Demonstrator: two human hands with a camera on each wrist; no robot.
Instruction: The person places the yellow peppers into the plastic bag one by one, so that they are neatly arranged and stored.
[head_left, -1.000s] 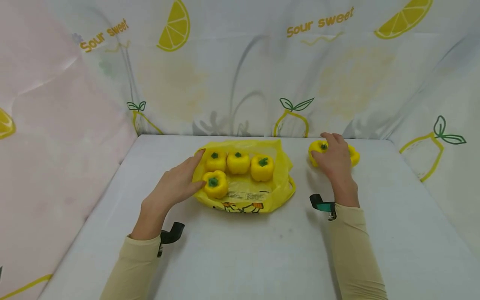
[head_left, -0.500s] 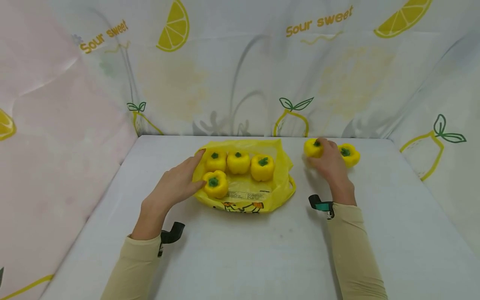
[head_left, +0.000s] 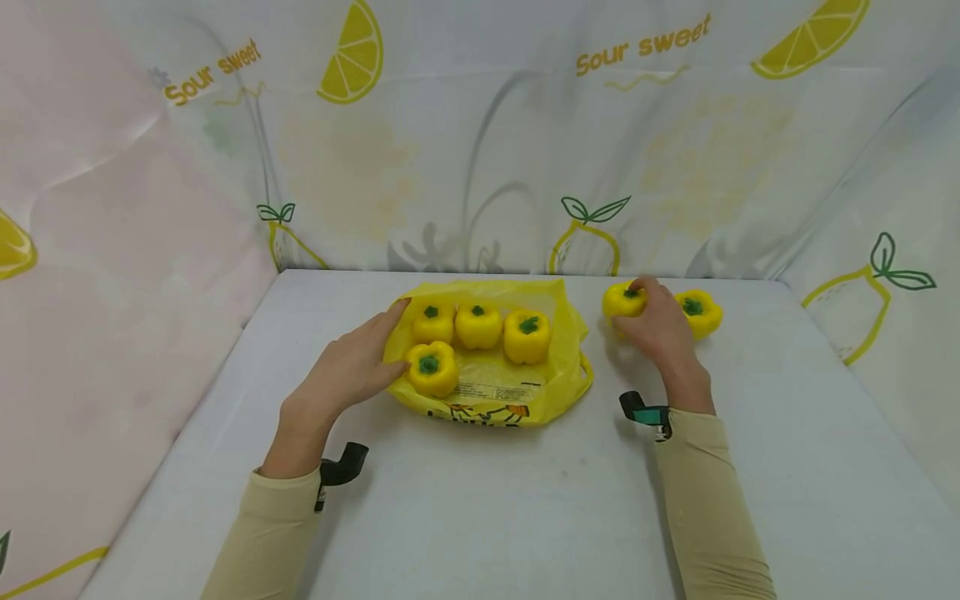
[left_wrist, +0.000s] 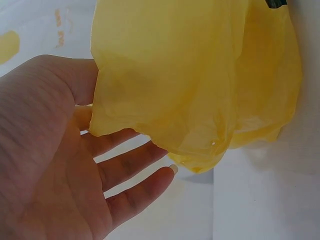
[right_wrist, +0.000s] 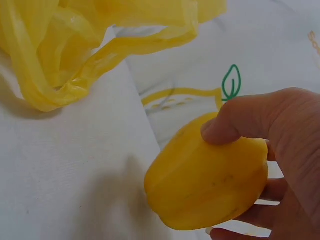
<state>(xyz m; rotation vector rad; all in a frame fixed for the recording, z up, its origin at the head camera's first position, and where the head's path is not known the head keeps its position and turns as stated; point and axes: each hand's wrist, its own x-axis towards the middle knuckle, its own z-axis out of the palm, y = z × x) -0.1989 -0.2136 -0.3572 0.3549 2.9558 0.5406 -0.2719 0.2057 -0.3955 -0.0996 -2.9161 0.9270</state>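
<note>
My right hand (head_left: 663, 333) grips a yellow bell pepper (head_left: 615, 302) at the right rear of the table, thumb on one side and fingers on the other. In the right wrist view this bell pepper (right_wrist: 200, 175) casts a shadow on the tabletop. Beside that hand lies another yellow bell pepper (head_left: 703, 321). My left hand (head_left: 341, 367) is at the left rim of a yellow plastic bag (head_left: 566, 379), its fingers spread and fairly straight. In the left wrist view the bag's film (left_wrist: 165, 75) covers the thumb tip and part of the fingers. Several bell peppers (head_left: 527, 346) sit in the bag's mouth.
The white table (head_left: 480, 508) ends at a back edge against a hanging cloth (head_left: 450, 150) printed with lemons. A loop handle (head_left: 585, 373) of the bag sticks out toward the right. Each wrist wears a small black camera (head_left: 345, 464).
My right hand has shifted slightly left with the bell pepper, drawing it apart from the other one. The left hand and the bag have stayed in place.
</note>
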